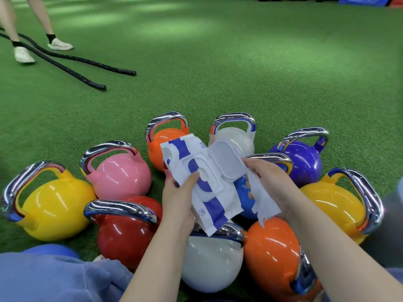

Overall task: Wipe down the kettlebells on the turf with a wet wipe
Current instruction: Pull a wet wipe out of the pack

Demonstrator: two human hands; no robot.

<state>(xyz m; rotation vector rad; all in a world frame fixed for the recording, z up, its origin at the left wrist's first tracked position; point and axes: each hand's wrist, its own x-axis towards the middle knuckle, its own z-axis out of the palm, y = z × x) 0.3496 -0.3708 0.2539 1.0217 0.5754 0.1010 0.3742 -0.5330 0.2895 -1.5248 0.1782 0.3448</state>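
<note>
Above kettlebells (122,173): left hand (178,192) gripping wipe pack (202,179), lid flipped up; right hand (268,177) pinching wet wipe (262,199) just beside pack.

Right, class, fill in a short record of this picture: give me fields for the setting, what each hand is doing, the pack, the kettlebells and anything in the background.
setting: green turf floor
left hand: grips white-and-blue wet wipe pack, thumb on its front
pack lid: flipped open
right hand: pinches white wet wipe
kettlebells: clustered under the hands; yellow, pink, red, white, orange, purple among them
handles: shiny chrome
wiping: not yet begun
background: black battle ropes, another person's legs
</note>
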